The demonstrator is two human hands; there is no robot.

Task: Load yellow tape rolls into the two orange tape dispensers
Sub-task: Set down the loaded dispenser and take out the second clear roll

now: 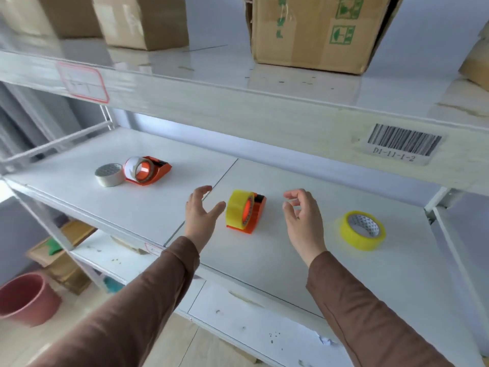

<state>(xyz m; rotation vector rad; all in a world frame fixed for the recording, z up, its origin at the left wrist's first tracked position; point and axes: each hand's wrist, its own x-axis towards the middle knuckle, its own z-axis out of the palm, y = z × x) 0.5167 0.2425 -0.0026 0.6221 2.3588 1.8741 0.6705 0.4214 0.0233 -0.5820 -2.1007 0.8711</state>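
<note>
Two arms in brown sleeves reach forward over the middle shelf, a white board on a pale metal rack. My left hand hovers with fingers spread and thumb extended toward the near orange dispenser; the thumb tip lies just beside the yellow tape roll mounted upright on that dispenser, and I cannot tell whether it touches. My right hand hovers on the other side of the same dispenser, fingers loosely curled, holding nothing, clear of the dispenser. The hands are apart, with the loaded dispenser between them.

Above, the upper shelf carries several cardboard boxes; its front edge bears a barcode label and a red-bordered label. Below the rack at left stands a pink bucket on a pale floor.

On the middle shelf, a second yellow tape roll lies flat to the right of my right hand, near it but apart. The far orange dispenser sits well to the left and behind my left hand, holding a white roll. A pale grey roll lies flat, touching or just beside that dispenser.
</note>
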